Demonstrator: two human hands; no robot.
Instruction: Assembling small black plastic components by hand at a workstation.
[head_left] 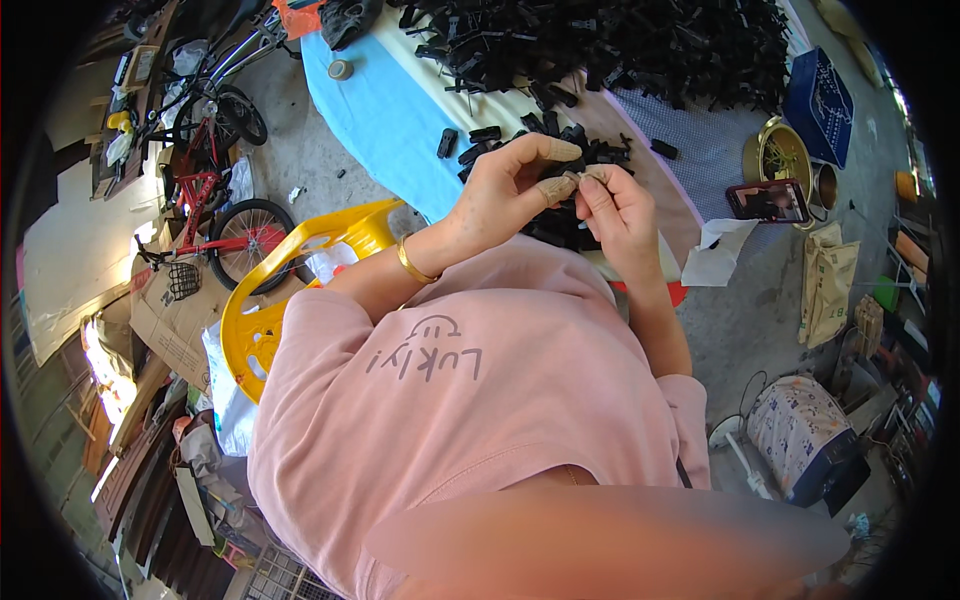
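Black plastic clips on cloth, some beneath left hand and right hand.
Partly curled at left, pinched at right; cannot tell whether gripping anything. Greenish scraps inside gold-coloured pot.

This looks like a cluttered garage or home workshop, with a concrete floor, a red bicycle, flattened cardboard and a large heap of small black parts.
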